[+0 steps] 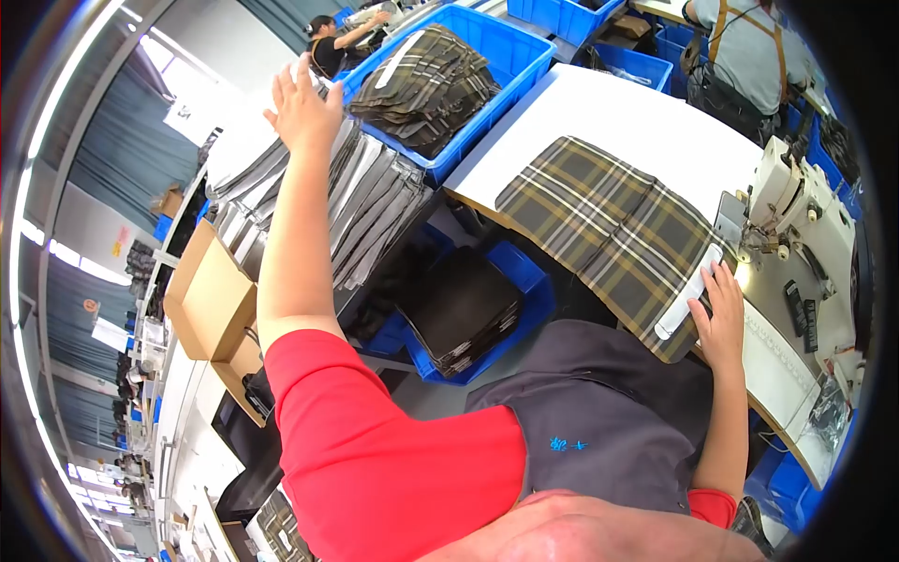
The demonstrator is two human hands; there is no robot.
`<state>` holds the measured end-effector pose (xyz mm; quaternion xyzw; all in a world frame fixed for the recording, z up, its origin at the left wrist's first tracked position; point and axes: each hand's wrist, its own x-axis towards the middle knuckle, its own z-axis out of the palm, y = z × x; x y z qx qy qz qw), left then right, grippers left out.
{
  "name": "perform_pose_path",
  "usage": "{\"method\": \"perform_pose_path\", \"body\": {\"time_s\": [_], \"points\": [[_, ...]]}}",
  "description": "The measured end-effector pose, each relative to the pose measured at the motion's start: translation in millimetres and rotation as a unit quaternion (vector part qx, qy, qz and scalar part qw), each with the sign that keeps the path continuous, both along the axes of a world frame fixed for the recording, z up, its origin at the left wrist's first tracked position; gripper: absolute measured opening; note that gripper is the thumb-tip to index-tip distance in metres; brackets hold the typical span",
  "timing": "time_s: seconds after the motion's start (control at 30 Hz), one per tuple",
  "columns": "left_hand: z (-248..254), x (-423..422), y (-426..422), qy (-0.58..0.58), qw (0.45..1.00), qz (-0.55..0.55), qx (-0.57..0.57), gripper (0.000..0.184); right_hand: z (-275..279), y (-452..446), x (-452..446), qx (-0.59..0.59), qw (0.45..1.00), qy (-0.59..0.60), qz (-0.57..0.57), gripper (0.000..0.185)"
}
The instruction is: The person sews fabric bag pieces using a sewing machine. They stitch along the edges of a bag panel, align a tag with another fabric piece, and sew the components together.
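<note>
A plaid fabric piece (pixel 599 220) in brown, black and white lies on the white table and hangs over its front edge. My right hand (pixel 721 314) rests on its right end, fingers spread beside a white strip (pixel 688 292) on the cloth. My left hand (pixel 307 105) is raised at the upper left with fingers apart and nothing in it, near a blue bin (pixel 510 51). Inside that bin is a pile of plaid pieces (pixel 426 89). Stacked grey fabric (pixel 370 211) lies below my left hand.
A white sewing machine (pixel 796 192) stands at the right, a phone (pixel 729 218) beside it. Under the table edge, a lower blue bin (pixel 534 281) holds dark pieces. An open cardboard box (pixel 211 290) is at left. Two other people sit further back.
</note>
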<state>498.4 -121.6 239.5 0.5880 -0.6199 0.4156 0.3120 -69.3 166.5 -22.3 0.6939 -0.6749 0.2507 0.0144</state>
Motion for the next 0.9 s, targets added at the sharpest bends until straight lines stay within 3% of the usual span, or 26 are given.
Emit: {"method": "perform_pose_path", "body": {"time_s": [0.07, 0.1, 0.17, 0.27, 0.33, 0.4, 0.53, 0.7, 0.77, 0.87, 0.9], "points": [[-0.2, 22.3, -4.4, 0.041, 0.992, 0.106, 0.061, 0.072, -1.0, 0.4, 0.3, -0.008, 1.000, -0.007, -0.002, 0.055], [1.3, 32.1, -5.9, 0.041, 0.992, 0.104, 0.058, 0.072, -0.9, 0.3, -0.1, -0.006, 1.000, -0.016, 0.001, 0.054], [3.5, 49.8, -10.1, 0.121, 0.978, 0.047, 0.164, 0.065, 0.0, 1.2, -0.5, -0.006, 1.000, -0.025, 0.001, 0.052], [2.2, 84.3, -26.2, 0.121, 0.979, -0.038, 0.161, 0.057, 1.8, 2.0, 1.7, -0.010, 0.999, -0.036, 0.000, 0.050], [11.2, 71.9, -12.4, 0.108, 0.986, -0.065, 0.113, 0.049, 1.6, 2.4, 2.5, -0.017, 0.999, -0.039, -0.003, 0.050], [37.3, 57.2, -2.0, 0.236, 0.970, 0.028, 0.045, 0.044, 0.1, 1.8, 1.9, -0.024, 0.999, -0.037, -0.004, 0.050], [83.9, 36.1, 20.6, 0.177, 0.954, -0.096, -0.222, 0.042, 1.2, 2.6, 1.8, -0.034, 0.999, -0.033, 0.000, 0.049], [111.0, -18.0, 58.7, 0.166, 0.942, -0.205, -0.209, 0.040, 0.3, -0.8, 0.8, -0.082, 0.995, -0.048, 0.015, 0.045], [114.9, -36.3, 65.5, 0.108, 0.929, -0.228, -0.269, 0.036, 2.0, 0.4, 1.0, -0.083, 0.995, -0.055, 0.016, 0.045], [123.4, -71.6, 89.0, 0.144, 0.920, -0.283, -0.228, 0.035, 6.3, 1.1, 3.2, -0.098, 0.994, -0.040, 0.022, 0.045], [125.2, -85.5, 93.3, 0.139, 0.900, -0.347, -0.222, 0.035, 8.3, 1.5, 6.7, -0.097, 0.992, -0.077, 0.035, 0.045]]}}
